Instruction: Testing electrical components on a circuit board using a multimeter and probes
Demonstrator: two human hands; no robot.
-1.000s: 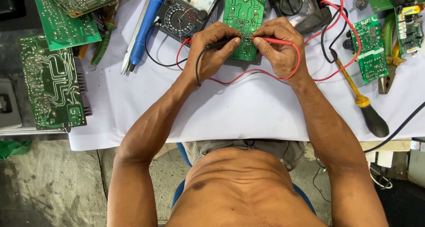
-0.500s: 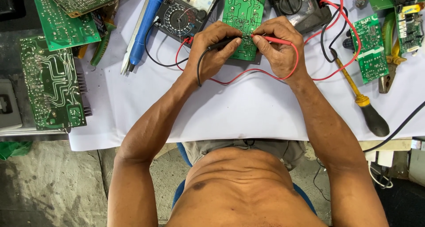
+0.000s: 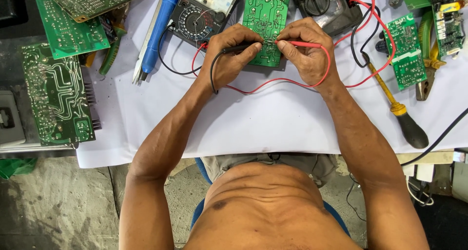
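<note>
White sheet: hands pinch probes on green board.

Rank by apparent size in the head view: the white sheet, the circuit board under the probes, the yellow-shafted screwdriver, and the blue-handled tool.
1. white sheet
2. circuit board under the probes
3. yellow-shafted screwdriver and blue-handled tool: similar length, too close to rank.

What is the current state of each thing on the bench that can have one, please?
Left hand: shut on black probe, tip on board.
Right hand: shut on red probe, tip on board.
Green circuit board: flat, solder side up.
Analogue meter: leads plugged in; needle reading unclear.
Yellow-handled screwdriver: lying unused.
Blue soldering tool: lying unused.
</note>
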